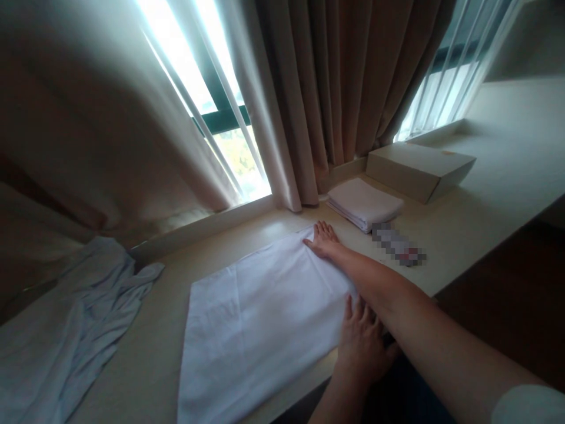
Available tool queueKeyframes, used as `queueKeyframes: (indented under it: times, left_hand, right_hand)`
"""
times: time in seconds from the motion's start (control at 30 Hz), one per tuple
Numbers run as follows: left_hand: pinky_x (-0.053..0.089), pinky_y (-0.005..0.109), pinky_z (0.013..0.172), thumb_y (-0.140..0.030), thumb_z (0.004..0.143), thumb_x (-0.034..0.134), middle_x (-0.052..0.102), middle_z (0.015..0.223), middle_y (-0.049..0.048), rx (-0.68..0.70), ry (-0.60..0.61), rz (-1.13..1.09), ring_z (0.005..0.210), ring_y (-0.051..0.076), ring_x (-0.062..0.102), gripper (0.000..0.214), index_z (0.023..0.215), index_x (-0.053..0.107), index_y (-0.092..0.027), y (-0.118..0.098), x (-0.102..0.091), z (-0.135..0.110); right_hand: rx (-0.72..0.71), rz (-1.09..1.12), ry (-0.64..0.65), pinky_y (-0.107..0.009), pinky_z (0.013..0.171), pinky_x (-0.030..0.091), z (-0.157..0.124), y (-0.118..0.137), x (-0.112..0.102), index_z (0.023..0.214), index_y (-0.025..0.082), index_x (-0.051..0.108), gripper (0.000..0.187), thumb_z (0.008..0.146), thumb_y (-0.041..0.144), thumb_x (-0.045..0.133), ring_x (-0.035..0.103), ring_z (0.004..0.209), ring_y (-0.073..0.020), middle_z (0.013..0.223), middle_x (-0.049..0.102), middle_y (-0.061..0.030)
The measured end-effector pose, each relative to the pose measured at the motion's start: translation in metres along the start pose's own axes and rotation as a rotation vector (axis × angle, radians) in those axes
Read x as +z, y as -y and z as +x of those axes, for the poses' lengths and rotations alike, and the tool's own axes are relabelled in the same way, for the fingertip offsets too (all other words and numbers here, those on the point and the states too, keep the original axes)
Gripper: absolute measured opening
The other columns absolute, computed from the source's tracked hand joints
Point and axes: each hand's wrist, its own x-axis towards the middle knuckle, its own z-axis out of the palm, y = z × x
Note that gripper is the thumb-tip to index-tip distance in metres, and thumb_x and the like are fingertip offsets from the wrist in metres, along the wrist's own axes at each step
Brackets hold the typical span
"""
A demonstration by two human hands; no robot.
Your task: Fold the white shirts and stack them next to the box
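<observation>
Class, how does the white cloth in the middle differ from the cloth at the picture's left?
The middle cloth lies flat; the left cloth is crumpled. The right hand rests on the middle cloth; no hand touches the left cloth. Both are pale and lie on the counter.

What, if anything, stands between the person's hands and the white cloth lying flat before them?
Nothing visible does: the right hand lies on the far right corner of the white cloth, and the fingers of the left hand are at its right edge. The folded cloth and the box lie off to the right.
</observation>
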Motion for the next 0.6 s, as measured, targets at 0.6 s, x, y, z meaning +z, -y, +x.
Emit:
queueKeyframes:
  times: [0.6]
  left_hand:
    - [0.017,0.056,0.118,-0.056,0.088,0.041,0.019,0.159,0.0101,-0.057,-0.196,-0.106,0.146,0.031,0.012,0.079,0.152,0.018,-0.016,-0.005,-0.005,-0.008]
  right_hand:
    - [-0.347,0.047,0.027,-0.044,0.117,0.001,-0.095,0.055,-0.029,0.149,0.007,0.027,0.082,0.094,0.067,0.015,0.010,0.146,-0.0256,0.156,0.023,-0.0154]
